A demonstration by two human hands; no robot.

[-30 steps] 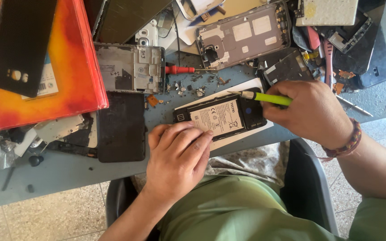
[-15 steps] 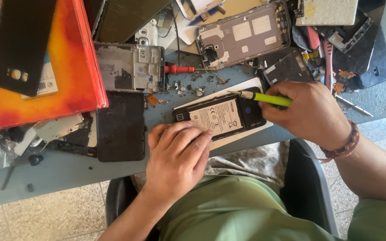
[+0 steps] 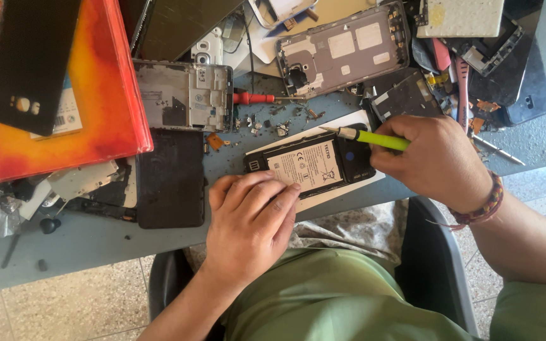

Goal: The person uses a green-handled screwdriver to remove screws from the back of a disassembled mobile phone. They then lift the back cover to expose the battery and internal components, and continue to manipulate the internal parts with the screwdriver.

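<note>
An opened black phone (image 3: 342, 165) with its battery showing lies on a white sheet at the table's near edge. My left hand (image 3: 251, 224) rests palm down on the phone's near left end, fingers pressing on the battery. My right hand (image 3: 434, 161) grips a green-handled screwdriver (image 3: 374, 137). Its metal tip points left, hovering over the phone's far edge.
The grey table (image 3: 96, 237) is crowded with phone parts: a metal frame (image 3: 184, 95), a black panel (image 3: 170, 178), a grey back housing (image 3: 342, 50), a red screwdriver (image 3: 254, 98), loose screws. A red-orange folder (image 3: 105, 88) with a black phone cover lies at left.
</note>
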